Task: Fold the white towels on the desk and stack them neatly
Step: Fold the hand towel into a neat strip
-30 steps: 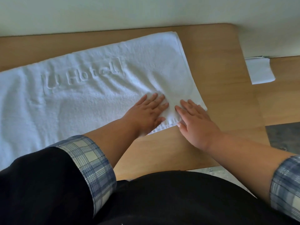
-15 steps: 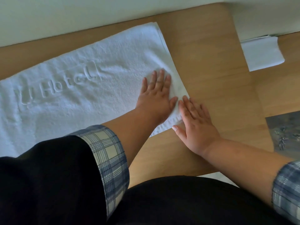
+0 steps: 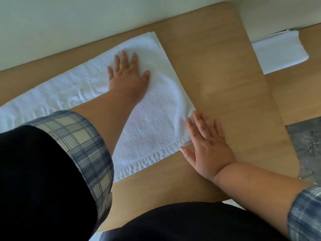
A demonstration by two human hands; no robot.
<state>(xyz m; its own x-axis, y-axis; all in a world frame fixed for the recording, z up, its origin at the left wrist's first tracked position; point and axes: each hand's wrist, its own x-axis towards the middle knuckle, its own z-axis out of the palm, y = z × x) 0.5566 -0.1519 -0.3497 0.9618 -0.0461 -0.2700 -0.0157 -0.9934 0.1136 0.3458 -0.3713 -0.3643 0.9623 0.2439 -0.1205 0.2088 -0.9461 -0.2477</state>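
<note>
1. One white towel lies flat on a pale wooden desk. It runs from the left edge of the view to about the middle, and its far long side is close to the wall.
2. Two details show its make: a woven hem band along the near edge, and raised lettering partly hidden by the left forearm. Stacked edges at the far right corner suggest it is doubled over.
3. It looks like thick terry cloth, so it is probably light, soft and limp. It should grip the wood rather than slide, and it would sag if lifted by one point.
4. The best places to hold it are probably the two right-hand corners, each pinched through all the layers.
5. The left hand lies palm down on the towel toward its far right part. The fingers are straight and spread, pressing and gripping nothing.
6. The right hand lies flat on bare desk just beside the towel's near right corner. Its fingers are straight and its fingertips touch the corner's edge, holding nothing.
7. A smaller folded white cloth sits well apart at the upper right, on a neighbouring wooden surface.
</note>
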